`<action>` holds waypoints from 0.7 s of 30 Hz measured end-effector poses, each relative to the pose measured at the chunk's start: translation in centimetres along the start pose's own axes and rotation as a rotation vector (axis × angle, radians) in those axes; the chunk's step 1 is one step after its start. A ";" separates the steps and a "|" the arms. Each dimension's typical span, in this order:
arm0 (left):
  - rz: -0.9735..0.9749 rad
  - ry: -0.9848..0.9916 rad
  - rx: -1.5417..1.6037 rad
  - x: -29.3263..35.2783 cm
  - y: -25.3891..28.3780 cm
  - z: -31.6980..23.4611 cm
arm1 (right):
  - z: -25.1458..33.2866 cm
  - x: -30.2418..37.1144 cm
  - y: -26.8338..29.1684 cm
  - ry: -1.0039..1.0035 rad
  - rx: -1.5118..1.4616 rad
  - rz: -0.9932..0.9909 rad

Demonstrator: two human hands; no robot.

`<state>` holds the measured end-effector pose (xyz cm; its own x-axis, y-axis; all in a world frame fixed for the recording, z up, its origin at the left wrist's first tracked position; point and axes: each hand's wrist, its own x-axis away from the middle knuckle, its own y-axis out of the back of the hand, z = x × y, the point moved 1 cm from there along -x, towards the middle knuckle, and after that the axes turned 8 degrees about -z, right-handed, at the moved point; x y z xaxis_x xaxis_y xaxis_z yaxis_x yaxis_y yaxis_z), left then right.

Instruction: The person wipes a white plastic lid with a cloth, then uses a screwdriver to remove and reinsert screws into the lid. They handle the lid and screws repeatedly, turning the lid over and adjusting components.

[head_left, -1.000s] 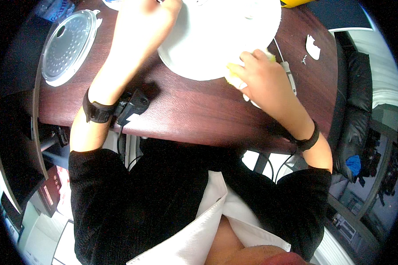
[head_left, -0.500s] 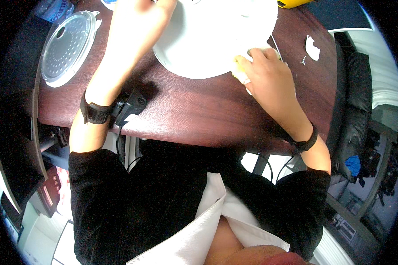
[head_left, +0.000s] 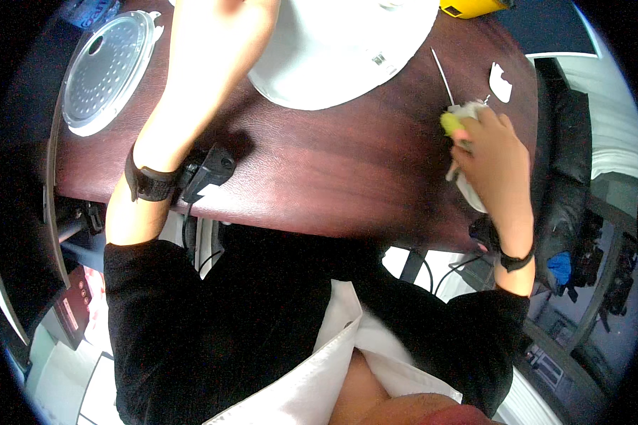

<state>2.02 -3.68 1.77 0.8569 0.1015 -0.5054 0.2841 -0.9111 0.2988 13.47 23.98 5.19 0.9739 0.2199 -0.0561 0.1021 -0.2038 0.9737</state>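
A large white round-edged object (head_left: 319,78) fills the top middle of the table, with a small grey mark near its right rim. My left hand (head_left: 223,25) is at its left side; the top of the picture cuts off the fingers, so its grip is hidden. Off to the right, my right hand (head_left: 500,152) is closed around a crumpled white and yellow-green thing (head_left: 452,125), smeared by motion and of a kind I cannot make out. It is low over the table. More white (head_left: 469,195) shows beneath the palm.
A clear perforated lid (head_left: 110,71) lies at the left. By my left wrist sits a black clip-like device (head_left: 213,170) with a cable. A thin white rod (head_left: 441,74), a notched white piece (head_left: 501,83) and a yellow object (head_left: 473,7) are at the right of the brown table (head_left: 333,170).
My right hand has moved right and toward me, away from the white object's rim, with the white and yellow-green thing in it. The white object has shifted slightly up, showing its grey mark.
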 end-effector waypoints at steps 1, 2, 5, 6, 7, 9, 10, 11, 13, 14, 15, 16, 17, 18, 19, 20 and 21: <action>0.008 -0.049 -0.034 0.1 -0.2 -0.2 | -1.1 0.8 0.2 -0.040 -0.008 -0.020; 0.016 -0.097 -0.069 0.1 -0.6 -0.2 | -2.2 1.5 0.3 -0.079 -0.017 -0.040; 0.043 0.127 0.051 0.0 -0.9 -0.1 | -5.2 3.0 0.8 -0.211 -0.076 -0.111; 0.055 0.238 0.109 -0.1 -1.2 -0.1 | -6.2 3.5 0.4 -0.254 -0.075 -0.119; 0.084 0.278 0.172 0.0 -1.6 1.2 | -7.1 3.9 0.0 -0.296 -0.053 -0.111; 0.144 0.263 0.174 -0.8 -2.8 3.8 | -8.7 5.5 -0.1 -0.416 0.020 -0.079; 0.154 0.256 0.150 -0.7 -2.8 4.6 | -9.9 5.9 -1.3 -0.422 0.047 -0.067; 0.162 0.261 0.198 -0.5 -2.6 5.0 | -11.2 6.4 -2.8 -0.428 0.075 -0.055; 0.239 0.329 0.267 -0.6 -2.7 6.0 | -12.7 7.6 -4.4 -0.494 0.114 0.047; 0.271 0.365 0.298 -0.5 -2.8 6.2 | -13.7 8.5 -5.6 -0.468 0.087 0.031; 0.269 0.418 0.365 -0.4 -3.0 6.3 | -14.1 8.9 -6.6 -0.501 0.059 0.050; 0.264 0.421 0.361 -0.3 -3.2 6.5 | -14.4 9.2 -7.1 -0.534 0.030 0.069; 0.260 0.424 0.358 -0.1 -3.5 6.7 | -15.1 9.5 -7.2 -0.505 -0.084 0.104; 0.257 0.424 0.348 -0.2 -3.7 6.2 | -15.1 9.5 -7.2 -0.495 -0.136 0.096; 0.252 0.404 0.328 -0.1 -3.8 5.5 | -15.0 9.2 -7.0 -0.485 -0.187 0.087; 0.248 0.384 0.308 0.3 -3.8 4.5 | -14.9 9.0 -6.8 -0.475 -0.239 0.078; 0.251 0.356 0.291 0.4 -3.8 3.1 | -14.9 8.8 -6.9 -0.436 -0.238 -0.019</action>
<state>-0.04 -1.43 -2.11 0.9907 -0.0514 -0.1259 -0.0372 -0.9930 0.1124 18.28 41.55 1.29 0.9717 -0.2079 -0.1124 0.1214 0.0307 0.9921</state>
